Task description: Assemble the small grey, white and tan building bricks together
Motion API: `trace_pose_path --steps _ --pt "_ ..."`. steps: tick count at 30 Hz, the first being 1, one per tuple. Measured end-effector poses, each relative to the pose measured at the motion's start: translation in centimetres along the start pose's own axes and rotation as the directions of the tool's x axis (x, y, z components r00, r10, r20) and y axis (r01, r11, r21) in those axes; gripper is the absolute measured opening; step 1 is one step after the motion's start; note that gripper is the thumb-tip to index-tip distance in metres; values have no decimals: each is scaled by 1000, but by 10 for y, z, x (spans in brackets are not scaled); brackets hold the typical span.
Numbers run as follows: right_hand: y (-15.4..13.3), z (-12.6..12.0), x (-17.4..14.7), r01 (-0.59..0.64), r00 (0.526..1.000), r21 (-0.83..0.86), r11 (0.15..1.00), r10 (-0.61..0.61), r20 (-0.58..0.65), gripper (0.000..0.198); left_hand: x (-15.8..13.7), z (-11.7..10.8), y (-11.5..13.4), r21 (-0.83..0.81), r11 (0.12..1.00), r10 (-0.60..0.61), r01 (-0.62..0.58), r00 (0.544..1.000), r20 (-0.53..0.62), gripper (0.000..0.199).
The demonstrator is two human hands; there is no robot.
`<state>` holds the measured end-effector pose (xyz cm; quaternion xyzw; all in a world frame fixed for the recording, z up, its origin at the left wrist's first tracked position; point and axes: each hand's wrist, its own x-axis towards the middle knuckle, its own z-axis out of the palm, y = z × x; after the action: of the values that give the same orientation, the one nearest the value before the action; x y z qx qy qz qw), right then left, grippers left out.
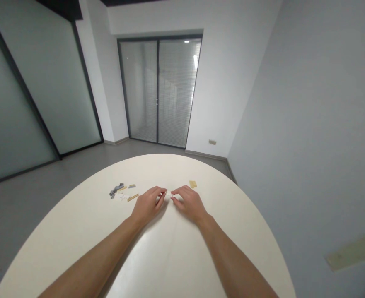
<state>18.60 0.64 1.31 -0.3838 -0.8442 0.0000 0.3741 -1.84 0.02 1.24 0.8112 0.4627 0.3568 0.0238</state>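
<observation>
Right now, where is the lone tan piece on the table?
In the head view the tan piece lies on the white table, just beyond the right hand, apart from it.

We're looking at a round white table (pixel 76 231), glossy top, filling the near half of the view & standing on a grey floor (pixel 76 161). Lying on it, far left of centre: a small cluster of bits, w/ grey pieces (pixel 116 190) at the far-left end, a tan strip (pixel 133 197) nearer the middle, a small tan-grey bit (pixel 131 186) just beyond it, & whitish pieces (pixel 120 197) between, hard to tell apart from the top. Far right of centre, a tan piece (pixel 193 184) is lying alone, well apart from the cluster. Between them a small white piece (pixel 168 194) is sitting approx. at table centre; its shape is too small to tell.
</observation>
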Motion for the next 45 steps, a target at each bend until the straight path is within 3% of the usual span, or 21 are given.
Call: trace_pose_path --steps 10,28,37,45 --pt "-1 -1 0 -3 1000 -15 1000 3 8 8 -2 7 -6 39 999 11 -13 998 61 30" --pt "8 5 -1 -226 973 -173 959 229 -1 2 -5 14 -12 16 999 25 -28 987 160 24" --pt "6 2 -1 -315 935 -220 923 342 97 10 -4 13 -11 10 1000 21 -23 982 185 22" --pt "8 3 -1 -360 916 -221 906 388 100 11 -4 12 -9 18 1000 13 -17 981 196 22"
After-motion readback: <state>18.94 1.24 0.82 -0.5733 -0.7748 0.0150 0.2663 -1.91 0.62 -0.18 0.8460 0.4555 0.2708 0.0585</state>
